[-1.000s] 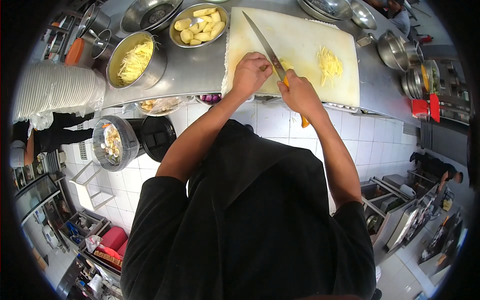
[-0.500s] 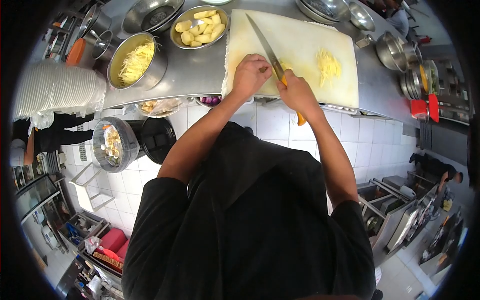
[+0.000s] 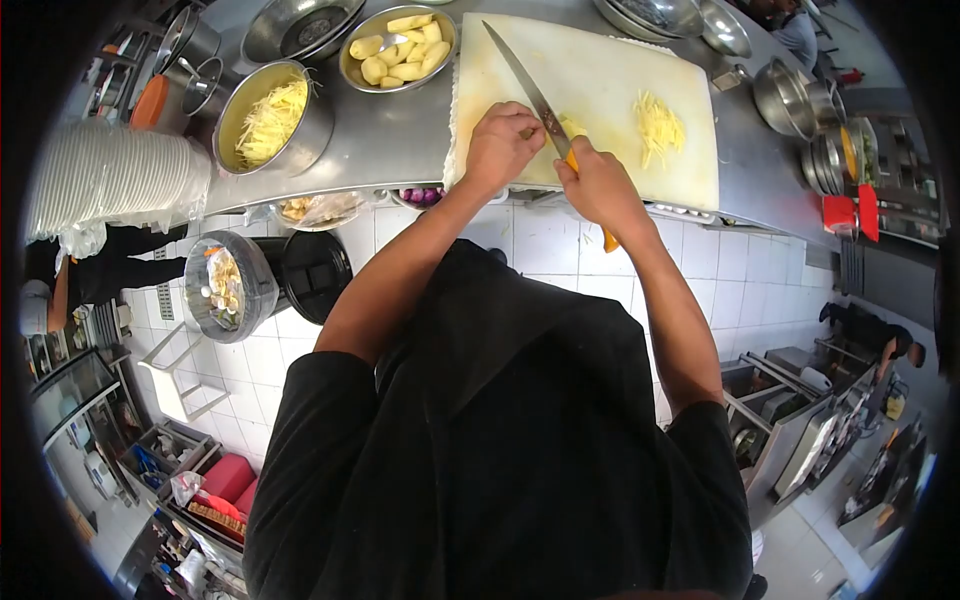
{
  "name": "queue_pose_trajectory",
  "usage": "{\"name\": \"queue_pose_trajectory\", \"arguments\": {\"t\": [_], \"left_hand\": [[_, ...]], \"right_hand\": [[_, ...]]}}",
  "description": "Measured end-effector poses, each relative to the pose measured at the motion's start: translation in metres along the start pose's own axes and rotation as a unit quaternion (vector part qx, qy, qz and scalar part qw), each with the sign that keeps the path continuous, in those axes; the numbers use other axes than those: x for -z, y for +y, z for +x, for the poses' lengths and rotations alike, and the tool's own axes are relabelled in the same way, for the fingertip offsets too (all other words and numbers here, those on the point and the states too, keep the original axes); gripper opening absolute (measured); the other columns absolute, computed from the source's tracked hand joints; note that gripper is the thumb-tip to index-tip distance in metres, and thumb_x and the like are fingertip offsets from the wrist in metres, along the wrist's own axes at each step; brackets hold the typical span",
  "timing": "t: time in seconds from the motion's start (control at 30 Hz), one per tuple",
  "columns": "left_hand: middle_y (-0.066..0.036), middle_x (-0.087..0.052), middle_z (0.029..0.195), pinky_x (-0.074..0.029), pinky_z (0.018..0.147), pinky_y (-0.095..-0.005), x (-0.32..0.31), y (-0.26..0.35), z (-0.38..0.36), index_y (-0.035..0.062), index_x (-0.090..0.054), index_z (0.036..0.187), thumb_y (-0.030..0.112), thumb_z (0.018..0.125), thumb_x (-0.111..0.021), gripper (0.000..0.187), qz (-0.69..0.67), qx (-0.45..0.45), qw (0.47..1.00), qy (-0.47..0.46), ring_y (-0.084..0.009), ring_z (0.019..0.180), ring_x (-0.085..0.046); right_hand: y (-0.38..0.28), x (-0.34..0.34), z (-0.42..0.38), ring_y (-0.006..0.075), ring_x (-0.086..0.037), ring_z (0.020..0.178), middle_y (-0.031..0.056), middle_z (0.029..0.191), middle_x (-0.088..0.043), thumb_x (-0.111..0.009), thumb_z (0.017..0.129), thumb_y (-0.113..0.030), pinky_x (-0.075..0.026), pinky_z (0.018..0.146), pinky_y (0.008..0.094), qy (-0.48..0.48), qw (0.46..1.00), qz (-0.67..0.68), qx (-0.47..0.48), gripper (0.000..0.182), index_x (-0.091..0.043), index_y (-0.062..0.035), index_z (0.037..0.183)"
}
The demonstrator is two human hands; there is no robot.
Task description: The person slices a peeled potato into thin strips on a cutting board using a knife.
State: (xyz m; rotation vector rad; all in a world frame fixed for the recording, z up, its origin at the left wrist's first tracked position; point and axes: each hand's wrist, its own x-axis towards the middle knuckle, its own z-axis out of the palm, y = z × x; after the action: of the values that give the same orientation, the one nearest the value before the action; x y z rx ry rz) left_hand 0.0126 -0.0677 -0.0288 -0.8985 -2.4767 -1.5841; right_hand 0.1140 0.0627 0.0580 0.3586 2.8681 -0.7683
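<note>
With your right hand (image 3: 600, 190) wrapped round the knife (image 3: 540, 103), tuck your curled left hand (image 3: 500, 148), hold unclear, clear of the blade.

A clear patch opens on the cutting board (image 3: 590, 55) between a slanting knife (image 3: 524, 75) and a mound of yellow shreds (image 3: 659, 130). Left of the board, bare desk (image 3: 385, 145) offers passage, bounded by a deep pot (image 3: 318, 130) and a shallow bowl (image 3: 347, 75). The left hand (image 3: 505, 145) and right hand (image 3: 597, 185) obstruct the board's near side; nested bowls (image 3: 655, 18) crowd beyond its far edge.
</note>
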Motion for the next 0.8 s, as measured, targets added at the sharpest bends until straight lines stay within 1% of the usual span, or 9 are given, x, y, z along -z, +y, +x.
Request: {"name": "queue_pose_trajectory", "arguments": {"t": [0.03, 0.13, 0.73, 0.8], "left_hand": [[-0.007, -0.069, 0.093, -0.052, 0.080, -0.0355, 0.000, 0.000, 0.000, 0.0052, -0.075, 0.084, 0.014, 0.078, -0.071, 0.011, 0.001, -0.003, 1.000, 0.001, -0.0265, 0.089, -0.065], [-0.007, -0.070, 0.093, -0.052, 0.080, -0.0356, 0.000, 0.000, 0.000, 0.0054, -0.075, 0.084, 0.014, 0.078, -0.071, 0.011, 0.010, -0.003, 1.000, 0.000, -0.0266, 0.090, -0.065], [-0.007, -0.070, 0.093, -0.052, 0.079, -0.0360, -0.001, 0.000, 0.000, 0.0047, -0.074, 0.084, 0.014, 0.079, -0.071, 0.011, 0.017, -0.020, 1.000, 0.008, -0.0268, 0.088, -0.064], [-0.007, -0.070, 0.093, -0.052, 0.079, -0.0363, -0.001, -0.001, 0.000, 0.0048, -0.074, 0.084, 0.014, 0.079, -0.071, 0.011, 0.023, -0.026, 0.999, 0.009, -0.0271, 0.088, -0.064]], "right_hand": [[-0.001, 0.001, 0.000, 0.0487, -0.063, 0.076, 0.0298, 0.074, -0.063, -0.058, 0.095, -0.023, -0.048, 0.070, 0.0539, 0.001, 1.000, 0.001, 0.000, 0.030, -0.048, 0.0045, 0.100], [-0.007, 0.009, -0.001, 0.0490, -0.064, 0.083, 0.0301, 0.081, -0.065, -0.056, 0.094, -0.021, -0.049, 0.079, 0.0545, -0.030, 0.999, -0.001, -0.023, 0.029, -0.051, 0.0056, 0.104], [-0.005, 0.008, 0.003, 0.0492, -0.064, 0.084, 0.0313, 0.081, -0.064, -0.056, 0.094, -0.021, -0.049, 0.080, 0.0543, -0.040, 0.999, -0.010, -0.006, 0.029, -0.052, 0.0072, 0.100], [0.004, -0.003, 0.007, 0.0489, -0.063, 0.079, 0.0306, 0.077, -0.063, -0.057, 0.094, -0.021, -0.049, 0.075, 0.0539, -0.014, 1.000, -0.014, 0.018, 0.028, -0.050, 0.0058, 0.098]]}}
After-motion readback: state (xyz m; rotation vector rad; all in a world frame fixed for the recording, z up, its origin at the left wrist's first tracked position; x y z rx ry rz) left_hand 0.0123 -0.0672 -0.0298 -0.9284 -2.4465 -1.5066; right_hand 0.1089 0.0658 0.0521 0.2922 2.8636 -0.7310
